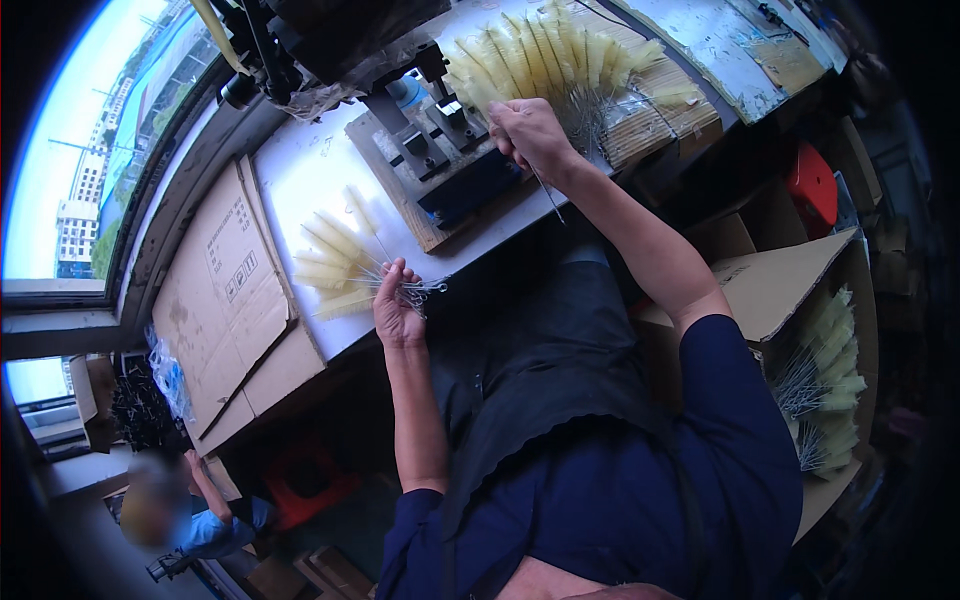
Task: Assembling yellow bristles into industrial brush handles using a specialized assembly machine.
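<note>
My left hand (397, 305) grips the twisted-wire handles of a small bunch of pale yellow brushes (335, 262) that fans out on the white bench. My right hand (530, 135) is up by a larger fan of the same yellow brushes (560, 55) and pinches the thin wire stem (548, 192) of one of them, which points down toward me. Between the two hands sits a dark metal jig (440, 150) on a wooden board.
A flattened cardboard sheet (215, 290) lies left of the bench beside a window. An open carton at my right holds more yellow brushes (830, 385). A red stool (812, 185) stands beyond it. Another person (165, 515) sits low at the lower left.
</note>
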`<state>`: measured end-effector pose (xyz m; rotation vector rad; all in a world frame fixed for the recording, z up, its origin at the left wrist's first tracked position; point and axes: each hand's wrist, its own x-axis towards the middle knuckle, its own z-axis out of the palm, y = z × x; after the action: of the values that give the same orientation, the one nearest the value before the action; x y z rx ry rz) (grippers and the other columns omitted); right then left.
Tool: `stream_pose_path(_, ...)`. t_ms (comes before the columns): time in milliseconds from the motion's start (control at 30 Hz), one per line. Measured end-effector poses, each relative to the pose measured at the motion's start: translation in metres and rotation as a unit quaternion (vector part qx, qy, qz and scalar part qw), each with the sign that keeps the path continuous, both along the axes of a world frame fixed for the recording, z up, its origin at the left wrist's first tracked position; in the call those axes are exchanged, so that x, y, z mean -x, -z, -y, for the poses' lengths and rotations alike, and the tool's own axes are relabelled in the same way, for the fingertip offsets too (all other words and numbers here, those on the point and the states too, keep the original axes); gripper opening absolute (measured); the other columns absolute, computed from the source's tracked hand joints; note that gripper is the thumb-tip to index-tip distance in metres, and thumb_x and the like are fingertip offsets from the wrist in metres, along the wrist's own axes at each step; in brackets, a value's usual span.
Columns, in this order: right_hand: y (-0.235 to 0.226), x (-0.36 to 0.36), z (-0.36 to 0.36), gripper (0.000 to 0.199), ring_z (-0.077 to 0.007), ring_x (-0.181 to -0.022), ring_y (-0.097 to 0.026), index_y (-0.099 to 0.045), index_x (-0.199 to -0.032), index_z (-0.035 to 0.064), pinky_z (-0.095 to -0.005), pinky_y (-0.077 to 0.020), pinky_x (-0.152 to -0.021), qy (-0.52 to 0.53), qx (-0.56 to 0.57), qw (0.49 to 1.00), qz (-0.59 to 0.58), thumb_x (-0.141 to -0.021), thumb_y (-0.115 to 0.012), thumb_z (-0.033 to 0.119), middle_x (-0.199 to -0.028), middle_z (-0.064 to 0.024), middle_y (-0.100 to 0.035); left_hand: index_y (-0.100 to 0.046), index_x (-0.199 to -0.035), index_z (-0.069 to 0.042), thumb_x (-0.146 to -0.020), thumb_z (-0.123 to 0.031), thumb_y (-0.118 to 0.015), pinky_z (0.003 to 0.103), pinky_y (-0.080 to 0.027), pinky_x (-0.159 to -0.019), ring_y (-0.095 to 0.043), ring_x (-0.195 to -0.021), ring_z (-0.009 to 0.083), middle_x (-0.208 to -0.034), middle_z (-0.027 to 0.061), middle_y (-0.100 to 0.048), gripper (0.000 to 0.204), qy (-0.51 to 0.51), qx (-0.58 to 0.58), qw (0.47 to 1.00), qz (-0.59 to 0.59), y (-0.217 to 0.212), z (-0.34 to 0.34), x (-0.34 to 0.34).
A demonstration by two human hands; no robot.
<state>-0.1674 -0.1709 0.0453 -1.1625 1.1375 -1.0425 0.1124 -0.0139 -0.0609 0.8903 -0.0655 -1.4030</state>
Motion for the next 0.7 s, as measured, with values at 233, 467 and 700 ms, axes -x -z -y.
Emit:
stream_pose_path(233, -0.006, 0.005, 0.026, 0.039, -0.0373, -0.095, -0.065, -0.064, -0.104, 0.0013, -0.0464, -0.0498, -0.082, 0.241, 0.292, 0.858, -0.347, -0.094, -0.059, 0.039, -0.1, -0.0211, -0.067, -0.06, -0.107, -0.006, -0.093, -0.007, -0.063, 0.032, -0.054, -0.077, -0.064, -0.084, 0.0184, -0.101, 0.0096, -0.068, 0.014, -0.02, 0.053, 0.998, 0.042, -0.019, -0.006, 0.038)
stream_pose_path(467, 0.018, -0.057, -0.049, 0.049, -0.0149, -0.083, -0.064, -0.058, -0.118, -0.003, -0.0301, -0.0523, -0.07, -0.033, 0.173, 0.969, -0.173, -0.092, -0.068, 0.037, -0.095, -0.0104, -0.067, -0.056, -0.112, -0.004, -0.095, -0.009, -0.061, 0.031, -0.054, -0.077, -0.064, -0.083, 0.0166, -0.101, 0.011, -0.067, 0.019, 0.016, 0.1, 0.99, 0.102, -0.055, -0.019, 0.086)
stream_pose_path(700, 0.018, -0.096, -0.063, 0.041, -0.0029, -0.048, -0.042, -0.059, -0.105, -0.0012, -0.0201, -0.036, -0.04, -0.075, -0.039, 0.994, 0.067, -0.098, -0.057, 0.039, -0.067, 0.0011, -0.053, -0.057, -0.108, -0.002, -0.095, -0.01, -0.059, 0.035, -0.055, -0.082, -0.067, -0.088, 0.0222, -0.103, 0.0144, -0.067, 0.016, 0.032, 0.076, 0.984, 0.159, -0.069, -0.04, 0.109)
